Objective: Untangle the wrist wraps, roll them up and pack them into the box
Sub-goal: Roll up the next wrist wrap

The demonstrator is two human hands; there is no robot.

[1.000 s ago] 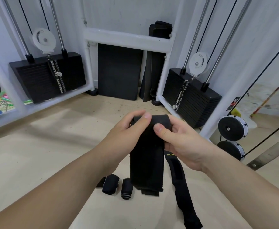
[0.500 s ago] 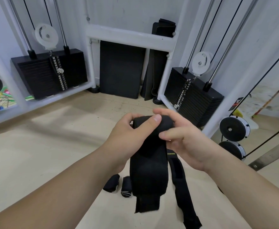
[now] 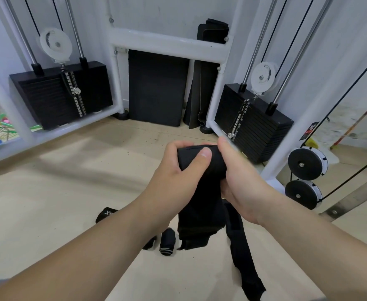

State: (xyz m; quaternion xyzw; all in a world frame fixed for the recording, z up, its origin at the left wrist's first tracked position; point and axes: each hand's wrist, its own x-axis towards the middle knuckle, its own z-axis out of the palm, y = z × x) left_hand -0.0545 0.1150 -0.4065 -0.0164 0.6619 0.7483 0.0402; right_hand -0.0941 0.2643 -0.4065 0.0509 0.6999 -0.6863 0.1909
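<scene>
**Head view: wrist wrap mid-roll, both hands on it**

Head camera, looking down past both forearms.

Object: a black wrist wrap [image 3: 200, 213] held in the air in front of the person, above the floor [image 3: 58, 203]. Its upper end is turned into a thick roll [image 3: 200, 158]. The unrolled part hangs straight down below the hands, ending in a frayed-looking edge.

A narrower black strap [image 3: 241, 255] trails lower on the right. I cannot tell whether it belongs to the same wrap or to a second one.

Handling, judged:
- Soft woven fabric, light and limp, not fragile.
- It takes no shape of its own, so the roll likely loosens if pressure drops.
- Best hold is on the roll itself, across its width, with the tail left to hang free.

Left hand [image 3: 176, 172]: curled round the left side of the roll, thumb [image 3: 204, 153] pressed flat on the front face.

Right hand [image 3: 241, 183]: fingers wrapped over the roll's right end, palm closed against the fabric below. Both hands grip tightly, with no gap showing.

On the floor beneath: one finished rolled wrap [image 3: 167, 241], a second [image 3: 150, 243] half hidden by the left forearm just beside it, and a third dark piece with white lettering [image 3: 105, 214] farther left.

The box is not in view.
</scene>
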